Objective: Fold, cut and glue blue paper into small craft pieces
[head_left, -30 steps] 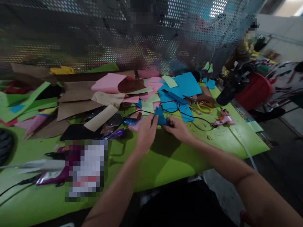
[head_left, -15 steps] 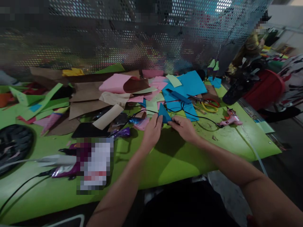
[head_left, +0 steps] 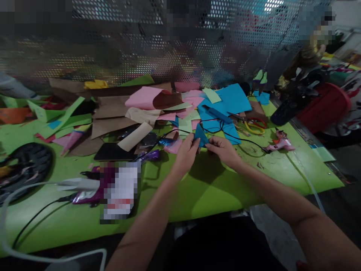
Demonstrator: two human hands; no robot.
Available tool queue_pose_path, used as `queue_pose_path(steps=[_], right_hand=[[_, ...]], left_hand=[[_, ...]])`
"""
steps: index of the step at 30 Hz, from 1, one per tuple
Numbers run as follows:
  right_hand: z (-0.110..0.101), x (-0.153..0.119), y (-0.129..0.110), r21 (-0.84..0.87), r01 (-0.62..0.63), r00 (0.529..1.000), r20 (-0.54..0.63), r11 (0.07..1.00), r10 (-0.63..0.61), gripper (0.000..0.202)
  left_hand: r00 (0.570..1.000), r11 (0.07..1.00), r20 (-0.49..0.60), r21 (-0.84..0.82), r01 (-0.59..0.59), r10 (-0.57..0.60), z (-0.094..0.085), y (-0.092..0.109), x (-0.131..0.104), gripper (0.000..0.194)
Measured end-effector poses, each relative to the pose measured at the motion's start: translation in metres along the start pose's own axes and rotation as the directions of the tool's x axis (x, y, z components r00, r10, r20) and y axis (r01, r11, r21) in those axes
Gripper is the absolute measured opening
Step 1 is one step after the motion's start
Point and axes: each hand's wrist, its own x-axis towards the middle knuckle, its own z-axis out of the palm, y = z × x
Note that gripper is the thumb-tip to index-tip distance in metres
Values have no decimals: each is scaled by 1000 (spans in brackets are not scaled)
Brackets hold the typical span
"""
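A small blue triangular piece (head_left: 200,136) stands point up between my two hands, above the green tabletop (head_left: 208,192). My left hand (head_left: 187,150) grips its left side, with the thumb on the near face. The fingertips of my right hand (head_left: 221,149) pinch its lower right corner. Just beyond my hands, a black cable runs across the table to a pink glue gun (head_left: 282,145) on the right. Larger blue sheets (head_left: 232,98) lie behind the held piece, with a blue cutter (head_left: 216,113) on them.
Scissors with red and yellow handles (head_left: 256,126) lie right of the blue sheets. Pink, brown and green sheets pile along the perforated metal panel (head_left: 175,49). At left are a black phone (head_left: 109,151), a purple device (head_left: 88,195) and a round black tray (head_left: 46,162).
The whole view has shifted, so the table's items appear slightly farther right. Both hands still hold the blue piece, and the right fingertips sit closer to its lower corner.
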Motion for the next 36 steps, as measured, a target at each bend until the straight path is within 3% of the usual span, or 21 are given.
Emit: queue_pose_path(steps=[6,12,16,20,26,32,36], right_hand=[[-1,-2,-4,32,-33,999,41,999,31,24],[2,-5,-9,81,-95,995,-1,992,96,19],[0,-4,-9,75,-94,995,22,993,93,15],[-3,-2,-3,25,-116,981,161,993,110,18],[-4,-4,0,-278,65,998,7,958,-66,22],[-7,-3,0,-264,34,999,-7,964,-37,24],[-14,1,2,-178,-4,998,-60,984,-7,26]], left_hand=[[994,997,94,-47,65,-60,-1,-2,-1,20],[992,937,36,326,-126,120,3,1,-5,17],[999,980,4,190,-53,54,1,2,-4,22],[997,998,-50,38,-53,55,-2,2,-1,19],[995,998,-96,50,45,-40,-9,-6,5,26],[991,997,-121,35,70,-65,-14,-12,11,32],[977,936,-212,341,84,-10,-27,-9,10,14]])
